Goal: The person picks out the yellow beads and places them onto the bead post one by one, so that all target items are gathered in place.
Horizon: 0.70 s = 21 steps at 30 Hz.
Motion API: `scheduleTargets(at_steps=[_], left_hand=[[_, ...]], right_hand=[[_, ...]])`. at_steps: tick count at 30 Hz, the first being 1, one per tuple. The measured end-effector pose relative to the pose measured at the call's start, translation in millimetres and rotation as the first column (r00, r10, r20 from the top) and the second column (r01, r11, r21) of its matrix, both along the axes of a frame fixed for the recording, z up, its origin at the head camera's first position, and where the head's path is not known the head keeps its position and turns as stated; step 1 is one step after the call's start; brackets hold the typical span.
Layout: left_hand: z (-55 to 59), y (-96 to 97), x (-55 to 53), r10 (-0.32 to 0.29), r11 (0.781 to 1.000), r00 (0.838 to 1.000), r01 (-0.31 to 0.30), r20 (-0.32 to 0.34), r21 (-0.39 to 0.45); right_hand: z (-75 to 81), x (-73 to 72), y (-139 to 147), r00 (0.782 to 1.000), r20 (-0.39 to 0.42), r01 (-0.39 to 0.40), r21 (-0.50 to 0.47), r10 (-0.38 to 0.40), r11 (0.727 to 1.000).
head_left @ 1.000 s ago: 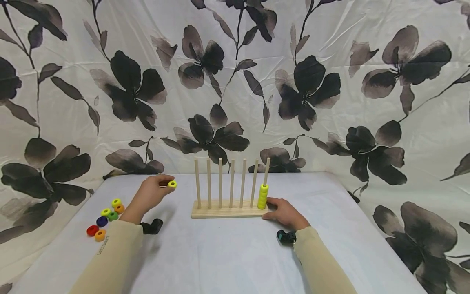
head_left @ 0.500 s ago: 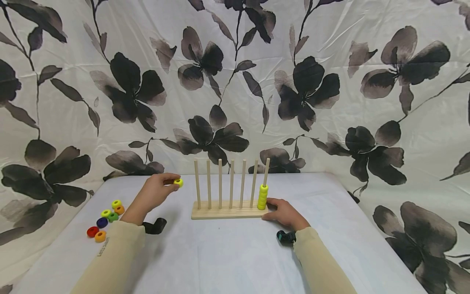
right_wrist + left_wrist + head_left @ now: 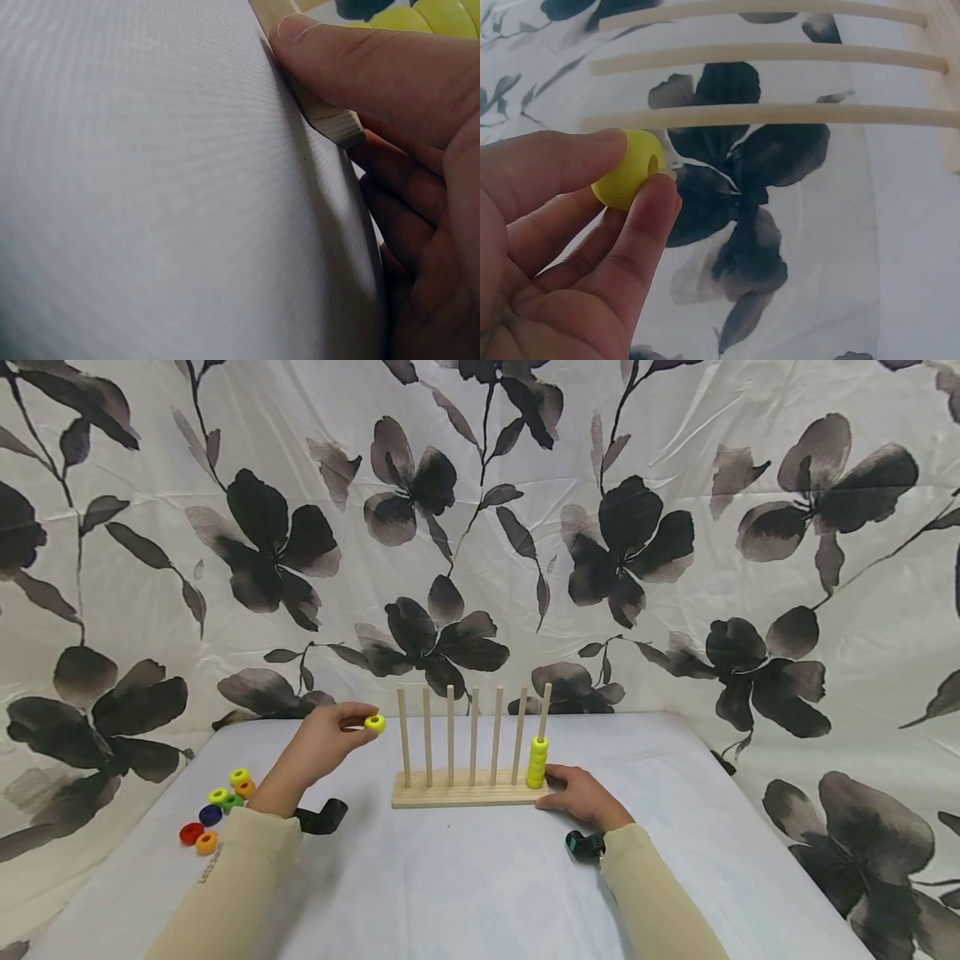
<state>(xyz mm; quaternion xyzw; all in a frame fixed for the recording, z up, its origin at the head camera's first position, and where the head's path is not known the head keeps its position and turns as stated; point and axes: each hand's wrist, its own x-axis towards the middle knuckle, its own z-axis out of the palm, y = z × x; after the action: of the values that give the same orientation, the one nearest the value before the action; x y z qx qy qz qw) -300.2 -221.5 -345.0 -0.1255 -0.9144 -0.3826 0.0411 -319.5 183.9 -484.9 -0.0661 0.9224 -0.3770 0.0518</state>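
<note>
Head view: left hand (image 3: 326, 743) holds a yellow bead (image 3: 375, 723) above the table (image 3: 465, 893), fingers (image 3: 358, 710) and thumb clamped on it, hole facing up. The bead is just left of the leftmost peg (image 3: 404, 739), apart from it. A wooden base (image 3: 465, 793) carries seven pegs in a row; the rightmost peg (image 3: 545, 710), leaning slightly, bears a stack of yellow beads (image 3: 537, 762). Right hand (image 3: 585, 795) grips the right end of the base, beside that stack. Loose beads (image 3: 211, 814) (one red, one blue, one green, two orange, two yellow) lie on the table near the left sleeve (image 3: 240, 877). A floral cloth (image 3: 525, 568) hangs behind.

Left wrist view: the bead is pinched between thumb and fingertips, its hole partly visible. Three pegs cross the upper part; the nearest runs just above the bead.

Right wrist view: the thumb lies along the edge of the base, other fingers curled round its end. Part of the yellow stack shows at upper right.
</note>
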Motion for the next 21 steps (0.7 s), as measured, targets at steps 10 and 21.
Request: scheduleTargets(at_steps=[10,21], left_hand=[[16.3,13.0,7.6,0.007,0.999,1.000,-0.007,0.009,0.046],[22.6,20.0,9.5,-0.017,0.994,1.000,0.016,0.012,0.106]], right_hand=[[-2.9,-2.3,0.6,1.000,0.009,0.015,-0.005,-0.015,1.000],[-0.3,-0.3,-0.3,1.000,0.008,0.006,-0.002,-0.006,1.000]])
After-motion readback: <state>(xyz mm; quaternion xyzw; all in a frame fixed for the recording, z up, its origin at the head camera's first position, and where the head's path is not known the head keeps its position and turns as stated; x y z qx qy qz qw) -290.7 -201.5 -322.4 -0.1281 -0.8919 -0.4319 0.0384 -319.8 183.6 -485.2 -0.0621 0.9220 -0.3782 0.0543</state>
